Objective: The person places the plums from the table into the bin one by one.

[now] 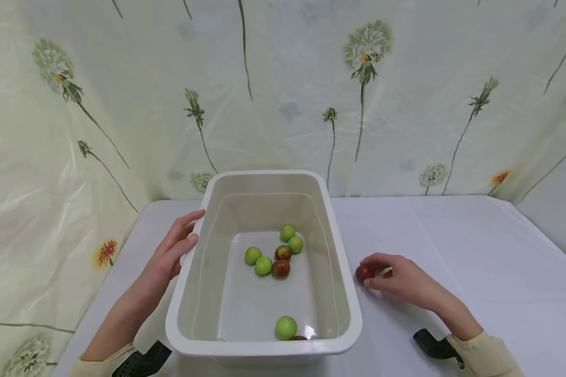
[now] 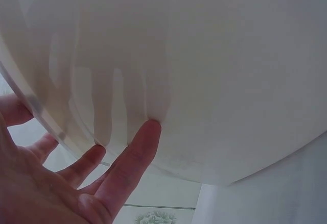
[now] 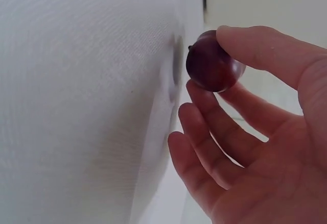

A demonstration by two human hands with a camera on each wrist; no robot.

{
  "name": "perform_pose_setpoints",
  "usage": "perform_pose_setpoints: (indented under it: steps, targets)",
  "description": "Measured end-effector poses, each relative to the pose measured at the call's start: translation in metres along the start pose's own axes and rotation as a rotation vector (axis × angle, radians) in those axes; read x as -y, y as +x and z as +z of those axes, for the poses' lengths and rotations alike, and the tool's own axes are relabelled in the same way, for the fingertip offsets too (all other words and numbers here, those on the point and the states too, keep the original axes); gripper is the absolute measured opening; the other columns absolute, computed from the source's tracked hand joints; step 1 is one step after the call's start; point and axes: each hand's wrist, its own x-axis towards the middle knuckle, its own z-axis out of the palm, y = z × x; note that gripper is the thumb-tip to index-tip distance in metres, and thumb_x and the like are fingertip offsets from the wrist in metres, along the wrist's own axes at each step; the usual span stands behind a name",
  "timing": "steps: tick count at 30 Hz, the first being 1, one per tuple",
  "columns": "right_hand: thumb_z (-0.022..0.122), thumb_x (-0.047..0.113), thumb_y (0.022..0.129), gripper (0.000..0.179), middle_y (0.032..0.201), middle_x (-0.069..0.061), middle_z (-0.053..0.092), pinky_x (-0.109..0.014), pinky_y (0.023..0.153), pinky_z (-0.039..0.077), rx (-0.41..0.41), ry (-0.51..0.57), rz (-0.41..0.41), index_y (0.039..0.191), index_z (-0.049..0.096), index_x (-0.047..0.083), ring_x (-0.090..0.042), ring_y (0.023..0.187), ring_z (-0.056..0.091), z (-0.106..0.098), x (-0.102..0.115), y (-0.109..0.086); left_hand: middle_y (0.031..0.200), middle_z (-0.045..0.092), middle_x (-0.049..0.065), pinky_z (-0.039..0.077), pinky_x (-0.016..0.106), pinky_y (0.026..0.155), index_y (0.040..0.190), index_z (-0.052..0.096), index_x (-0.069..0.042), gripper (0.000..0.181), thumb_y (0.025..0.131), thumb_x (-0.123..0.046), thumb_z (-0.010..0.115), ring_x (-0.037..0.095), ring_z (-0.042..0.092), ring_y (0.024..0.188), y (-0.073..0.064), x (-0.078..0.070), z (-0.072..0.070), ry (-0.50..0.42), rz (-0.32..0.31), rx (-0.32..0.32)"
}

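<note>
A deep white plastic tub stands in front of me. My left hand rests against its left side, fingers extended, fingertips touching the outer wall in the left wrist view. To the right of the tub, my right hand pinches a dark red plum between thumb and fingers. The right wrist view shows the plum with its small stem end, held just off the white cloth. Inside the tub lie several green round fruits and a few reddish ones.
A white cloth covers the table. Behind and to the left hangs a pale curtain printed with dandelions. One green fruit lies by the tub's near wall, beside a red one partly hidden by the rim.
</note>
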Motion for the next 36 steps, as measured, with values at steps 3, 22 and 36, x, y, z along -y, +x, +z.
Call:
perform_pose_setpoints:
  steps: [3, 22, 36]
  targets:
    - [0.075, 0.022, 0.088, 0.027, 0.099, 0.008, 0.068, -0.034, 0.082, 0.052, -0.025, 0.022, 0.001, 0.113, 0.068, 0.015, -0.016, 0.097, 0.061, 0.000, 0.001, 0.001, 0.151, 0.028, 0.005, 0.055, 0.046, 0.083, 0.152, 0.027, -0.026, 0.047, 0.106, -0.035, 0.036, 0.036, 0.052, 0.120, 0.000, 0.000, -0.001, 0.000, -0.002, -0.001]
    - [0.070, 0.029, 0.093, 0.030, 0.110, 0.010, 0.068, -0.028, 0.083, 0.052, -0.244, 0.148, -0.063, 0.121, 0.062, 0.023, -0.009, 0.101, 0.062, 0.003, 0.010, 0.003, 0.151, 0.029, 0.005, 0.054, 0.048, 0.085, 0.152, 0.026, -0.027, 0.047, 0.107, -0.037, 0.035, 0.038, 0.053, 0.119, -0.001, -0.004, 0.000, -0.008, -0.011, 0.005]
    - [0.068, 0.031, 0.095, 0.028, 0.113, 0.010, 0.068, -0.027, 0.085, 0.051, -0.253, 0.201, -0.088, 0.121, 0.063, 0.025, -0.009, 0.104, 0.063, 0.002, 0.017, -0.001, 0.149, 0.032, 0.005, 0.054, 0.046, 0.084, 0.152, 0.027, -0.026, 0.047, 0.107, -0.037, 0.036, 0.036, 0.053, 0.118, 0.000, -0.003, 0.000, -0.007, -0.006, -0.010]
